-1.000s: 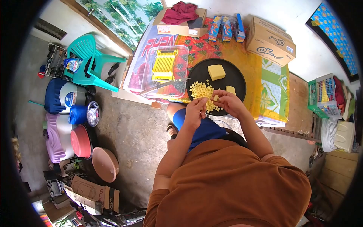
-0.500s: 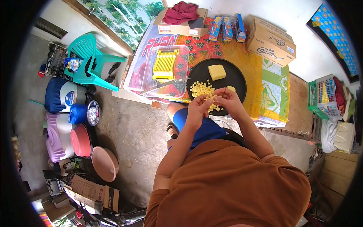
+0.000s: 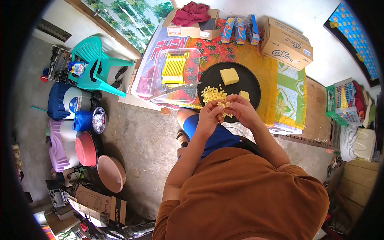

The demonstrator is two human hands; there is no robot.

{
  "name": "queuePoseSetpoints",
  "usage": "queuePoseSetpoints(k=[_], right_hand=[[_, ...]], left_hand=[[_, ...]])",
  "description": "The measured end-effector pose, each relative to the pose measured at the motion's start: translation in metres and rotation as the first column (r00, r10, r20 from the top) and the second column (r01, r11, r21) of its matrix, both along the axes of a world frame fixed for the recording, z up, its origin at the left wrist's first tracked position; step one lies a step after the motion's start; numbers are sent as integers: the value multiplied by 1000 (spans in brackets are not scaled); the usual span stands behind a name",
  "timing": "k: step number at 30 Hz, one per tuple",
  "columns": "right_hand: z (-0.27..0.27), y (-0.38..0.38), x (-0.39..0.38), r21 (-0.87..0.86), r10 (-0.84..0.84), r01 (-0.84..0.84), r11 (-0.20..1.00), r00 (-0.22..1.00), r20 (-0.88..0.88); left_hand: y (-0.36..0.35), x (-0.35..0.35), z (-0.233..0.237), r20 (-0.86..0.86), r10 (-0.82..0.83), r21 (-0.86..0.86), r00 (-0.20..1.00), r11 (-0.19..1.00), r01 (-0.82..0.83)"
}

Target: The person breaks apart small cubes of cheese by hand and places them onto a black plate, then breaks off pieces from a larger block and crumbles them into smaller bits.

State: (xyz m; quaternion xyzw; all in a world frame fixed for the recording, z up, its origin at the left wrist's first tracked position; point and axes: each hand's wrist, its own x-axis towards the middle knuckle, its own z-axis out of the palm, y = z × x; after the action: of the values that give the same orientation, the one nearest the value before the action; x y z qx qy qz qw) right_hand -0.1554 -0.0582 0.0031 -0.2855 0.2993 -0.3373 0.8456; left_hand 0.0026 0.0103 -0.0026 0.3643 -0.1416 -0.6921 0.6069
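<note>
Close together over the near side of a round black tray (image 3: 253,80), my left hand (image 3: 212,113) and my right hand (image 3: 241,108) both have their fingers closed around small pale yellow pieces that look like cheese (image 3: 223,105). A heap of little yellow cubes (image 3: 213,94) lies on the tray just beyond my left hand, and more cubes (image 3: 229,115) show below the fingers. A large yellow block (image 3: 229,76) sits at the tray's far side. Beside my right hand rests a smaller yellow slab (image 3: 244,95), partly covered by the hand.
Left of the tray, a clear plastic container (image 3: 193,88) holds a yellow ridged object (image 3: 173,69); a knife (image 3: 172,90) lies across its near edge. Cartons (image 3: 286,44) and blue boxes (image 3: 241,30) stand at the back. A green chair (image 3: 100,66) and basins (image 3: 111,173) are to the left.
My right hand has shifted slightly, so more of the smaller slab shows. The pieces between my fingers look more broken up. The tray and block have stayed put.
</note>
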Motion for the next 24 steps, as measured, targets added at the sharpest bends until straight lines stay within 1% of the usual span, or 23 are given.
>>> queuePoseSetpoints(k=[3,6,9,12,14,21,24], right_hand=[[6,0,-1,49,40,-41,998,999,35],[8,-1,-3,53,87,-88,995,996,14],[9,2,0,-131,110,-119,984,991,-77],[10,0,-1,-155,155,-172,973,981,-118],[11,0,0,-160,172,-189,969,979,-111],[9,-3,-2,-130,246,-258,957,964,-104],[6,-2,0,-180,180,-199,963,976,-119]], left_hand=[[0,1,1,-14,-7,-10,1000,1000,7],[0,2,-2,-8,-14,-14,1000,1000,14],[0,2,-4,5,-13,-12,1000,1000,14],[-1,0,-4,36,-8,-11,999,1000,9],[-1,-1,0,55,-5,-3,999,1000,5],[1,2,0,-84,-51,8,995,999,52],[1,3,0,-135,-56,15,989,998,58]])
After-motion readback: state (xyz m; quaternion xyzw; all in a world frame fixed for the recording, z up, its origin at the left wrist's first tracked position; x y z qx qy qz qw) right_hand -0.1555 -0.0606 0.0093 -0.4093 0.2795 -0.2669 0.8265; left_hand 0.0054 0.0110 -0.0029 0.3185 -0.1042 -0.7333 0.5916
